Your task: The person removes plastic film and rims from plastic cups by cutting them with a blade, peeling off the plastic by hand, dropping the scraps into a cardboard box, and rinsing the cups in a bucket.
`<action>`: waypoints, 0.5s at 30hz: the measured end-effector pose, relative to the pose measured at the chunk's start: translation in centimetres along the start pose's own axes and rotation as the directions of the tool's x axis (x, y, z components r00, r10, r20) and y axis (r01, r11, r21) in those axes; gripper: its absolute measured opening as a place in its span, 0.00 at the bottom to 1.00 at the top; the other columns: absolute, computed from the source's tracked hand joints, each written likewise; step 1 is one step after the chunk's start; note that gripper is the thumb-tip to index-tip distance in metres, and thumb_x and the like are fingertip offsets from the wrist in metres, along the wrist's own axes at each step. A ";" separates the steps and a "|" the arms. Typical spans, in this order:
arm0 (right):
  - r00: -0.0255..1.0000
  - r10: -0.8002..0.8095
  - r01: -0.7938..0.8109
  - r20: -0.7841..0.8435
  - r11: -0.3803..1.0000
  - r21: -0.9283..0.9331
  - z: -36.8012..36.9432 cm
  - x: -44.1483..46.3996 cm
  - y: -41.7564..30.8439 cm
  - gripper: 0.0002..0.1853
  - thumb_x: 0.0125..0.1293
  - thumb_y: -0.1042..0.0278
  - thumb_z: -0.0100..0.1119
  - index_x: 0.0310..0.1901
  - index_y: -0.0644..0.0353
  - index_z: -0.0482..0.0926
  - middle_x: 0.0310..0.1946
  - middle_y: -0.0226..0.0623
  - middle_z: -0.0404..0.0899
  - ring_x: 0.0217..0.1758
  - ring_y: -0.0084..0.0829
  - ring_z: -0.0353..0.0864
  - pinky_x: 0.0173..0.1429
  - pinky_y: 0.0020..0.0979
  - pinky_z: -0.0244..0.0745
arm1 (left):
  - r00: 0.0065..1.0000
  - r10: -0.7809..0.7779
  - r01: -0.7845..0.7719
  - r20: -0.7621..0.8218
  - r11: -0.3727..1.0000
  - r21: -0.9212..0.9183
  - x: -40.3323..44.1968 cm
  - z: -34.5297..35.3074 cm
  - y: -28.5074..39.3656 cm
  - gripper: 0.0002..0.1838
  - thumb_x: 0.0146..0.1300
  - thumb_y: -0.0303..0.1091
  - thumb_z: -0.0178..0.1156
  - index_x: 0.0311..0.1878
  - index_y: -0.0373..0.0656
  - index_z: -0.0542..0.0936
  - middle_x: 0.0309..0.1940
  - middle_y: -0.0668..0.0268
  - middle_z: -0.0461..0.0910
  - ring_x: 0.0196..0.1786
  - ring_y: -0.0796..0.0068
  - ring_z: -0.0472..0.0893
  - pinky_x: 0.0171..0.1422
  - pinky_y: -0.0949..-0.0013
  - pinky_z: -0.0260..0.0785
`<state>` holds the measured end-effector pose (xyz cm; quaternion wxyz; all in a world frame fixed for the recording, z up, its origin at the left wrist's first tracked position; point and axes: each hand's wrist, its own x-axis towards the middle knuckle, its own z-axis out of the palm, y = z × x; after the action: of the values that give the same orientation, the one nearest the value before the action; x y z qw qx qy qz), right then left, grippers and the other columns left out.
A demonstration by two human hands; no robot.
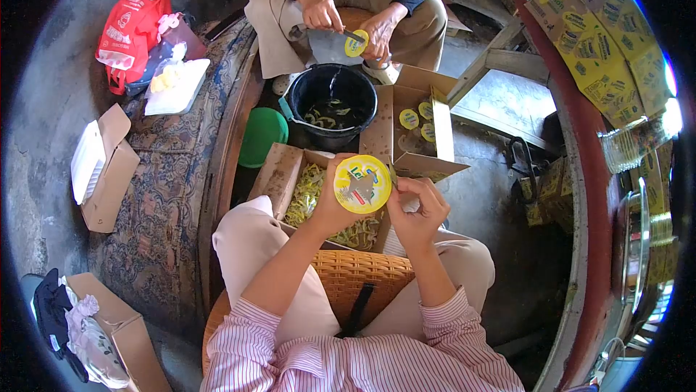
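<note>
Head: left fingers (332, 171) hold yellow lid (362, 184) face-up; right fingers (417, 187) pinch blade (392, 174) pointing forward.

A red bag (135, 23) sits at upper left; patterned fabric (156, 203) lies near it.

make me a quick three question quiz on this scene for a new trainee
1. Which of the wearer's hands holds up the round yellow lid?
2. True or false: the green disc lies inside the black bucket.
3. The open box by the wearer's knees holds: a) yellow strips; b) red bottles; c) metal spoons.

Key: 1. Left hand. 2. False; it lies beside the bucket. 3. a.
</note>
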<state>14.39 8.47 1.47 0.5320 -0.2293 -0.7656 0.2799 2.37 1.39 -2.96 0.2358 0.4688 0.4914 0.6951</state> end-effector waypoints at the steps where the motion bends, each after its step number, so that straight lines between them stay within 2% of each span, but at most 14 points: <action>1: 1.000 0.006 -0.006 -0.004 1.000 0.000 0.0 0.0 0.0 0.08 0.43 0.85 0.62 0.28 0.65 0.78 0.23 0.36 0.79 0.25 0.24 0.77 0.30 0.21 0.69 | 0.999 -0.043 0.043 -0.009 0.999 -0.026 -0.1 0.1 0.1 0.40 0.37 0.23 0.72 0.54 0.40 0.59 0.49 0.61 0.68 0.51 0.71 0.72 0.55 0.70 0.66; 4: 1.000 0.015 -0.015 -0.012 1.000 -0.010 0.1 0.0 0.0 0.08 0.43 0.85 0.62 0.28 0.65 0.78 0.23 0.37 0.79 0.25 0.24 0.77 0.30 0.21 0.69 | 0.998 -0.045 0.048 -0.054 0.998 0.052 -0.3 0.5 -0.4 0.39 0.39 0.23 0.71 0.55 0.40 0.60 0.48 0.60 0.72 0.51 0.72 0.73 0.55 0.69 0.66; 7: 1.000 -0.003 0.002 -0.016 0.999 -0.035 0.0 0.0 0.3 0.08 0.43 0.85 0.63 0.28 0.66 0.78 0.24 0.38 0.79 0.26 0.25 0.78 0.30 0.21 0.70 | 0.996 -0.084 0.083 -0.022 0.996 -0.014 -0.3 0.6 0.0 0.36 0.39 0.21 0.69 0.53 0.41 0.62 0.48 0.62 0.70 0.51 0.72 0.72 0.57 0.68 0.65; 10: 1.000 -0.012 0.012 0.006 1.000 -0.015 -0.2 0.0 0.5 0.09 0.43 0.85 0.62 0.29 0.66 0.78 0.24 0.39 0.79 0.26 0.26 0.78 0.30 0.22 0.70 | 0.998 -0.065 0.065 0.005 0.998 0.012 -0.2 0.7 0.4 0.36 0.38 0.25 0.72 0.53 0.40 0.64 0.46 0.62 0.73 0.50 0.73 0.74 0.55 0.70 0.67; 15: 0.999 0.002 -0.003 0.042 1.000 0.019 -0.5 0.1 0.5 0.09 0.43 0.86 0.62 0.29 0.66 0.78 0.24 0.40 0.79 0.26 0.27 0.79 0.31 0.22 0.71 | 0.994 -0.097 0.101 0.056 0.992 -0.074 0.0 -0.4 0.3 0.36 0.37 0.25 0.72 0.52 0.41 0.65 0.46 0.63 0.74 0.50 0.73 0.74 0.55 0.70 0.67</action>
<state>14.83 9.00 1.32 0.5176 -0.2190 -0.7736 0.2926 2.08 1.11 -2.73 0.3006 0.4527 0.4806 0.6883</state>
